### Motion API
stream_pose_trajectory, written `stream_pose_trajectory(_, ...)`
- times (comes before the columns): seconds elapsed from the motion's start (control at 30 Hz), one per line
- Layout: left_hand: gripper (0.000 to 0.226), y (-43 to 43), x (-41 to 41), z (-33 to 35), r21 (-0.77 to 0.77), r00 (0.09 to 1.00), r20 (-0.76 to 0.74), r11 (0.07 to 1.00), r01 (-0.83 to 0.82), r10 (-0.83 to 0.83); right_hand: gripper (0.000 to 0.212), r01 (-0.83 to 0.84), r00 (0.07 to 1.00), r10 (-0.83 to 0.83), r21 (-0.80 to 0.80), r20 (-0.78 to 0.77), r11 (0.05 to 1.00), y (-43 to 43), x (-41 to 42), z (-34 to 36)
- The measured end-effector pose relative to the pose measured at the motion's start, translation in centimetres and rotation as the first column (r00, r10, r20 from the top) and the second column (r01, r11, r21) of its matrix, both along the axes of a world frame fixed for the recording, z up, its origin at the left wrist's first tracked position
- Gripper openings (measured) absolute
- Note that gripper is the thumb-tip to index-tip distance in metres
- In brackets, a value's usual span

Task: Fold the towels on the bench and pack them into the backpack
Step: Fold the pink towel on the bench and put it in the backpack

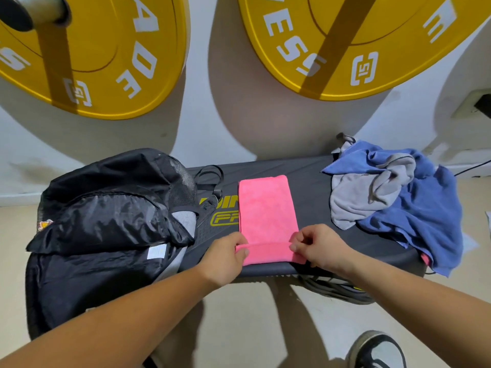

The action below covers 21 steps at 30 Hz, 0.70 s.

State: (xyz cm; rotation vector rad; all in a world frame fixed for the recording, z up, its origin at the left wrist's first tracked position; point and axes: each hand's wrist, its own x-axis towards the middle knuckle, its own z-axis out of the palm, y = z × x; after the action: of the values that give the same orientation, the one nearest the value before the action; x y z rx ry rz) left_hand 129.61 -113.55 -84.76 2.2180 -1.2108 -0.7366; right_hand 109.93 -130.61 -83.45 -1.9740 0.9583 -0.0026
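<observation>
Left hand (225, 251) and right hand (318, 248) fingers (296, 245) pinch the near end of the part-folded pink microfibre towel (267, 208) on the dark desk (313, 176), right of the black nylon backpack (106, 208). Farther right, the crumpled blue towel (425, 208) and grey towel (358, 197) await folding.

Single head cam, wide-angle. It faces forward and down over the bench (313, 187), close in, with the near edge just below frame centre. The top of frame reaches the wall (228, 115) and two yellow plates (93, 49) (345, 35). The bottom catches the floor (239, 328) and a shoe (377, 351).
</observation>
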Motion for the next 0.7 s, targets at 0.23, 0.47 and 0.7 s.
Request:
stream_pose_trajectory(0.23,0.022,-1.1,-0.5,1.0,0.007,0.852,0.474,0.969,0.249,-0.222,0.018,-0.061,0.998,0.065,-0.348,0.001,0.935,0.2,0.6,-0.5)
stream_pose_trajectory(0.47,0.014,-0.1,-1.5,1.5,0.206,0.584,0.603,0.813,0.544,-0.544,0.014,-0.400,0.856,0.493,-0.801,-0.155,0.444,1.6,0.4,-0.5)
stream_pose_trajectory(0.7,0.026,-0.1,-0.3,0.7,0.121,0.737,0.491,0.874,0.470,-0.464,0.019,-0.472,0.860,0.456,-0.698,-0.230,0.538,1.1,-0.2,-0.2)
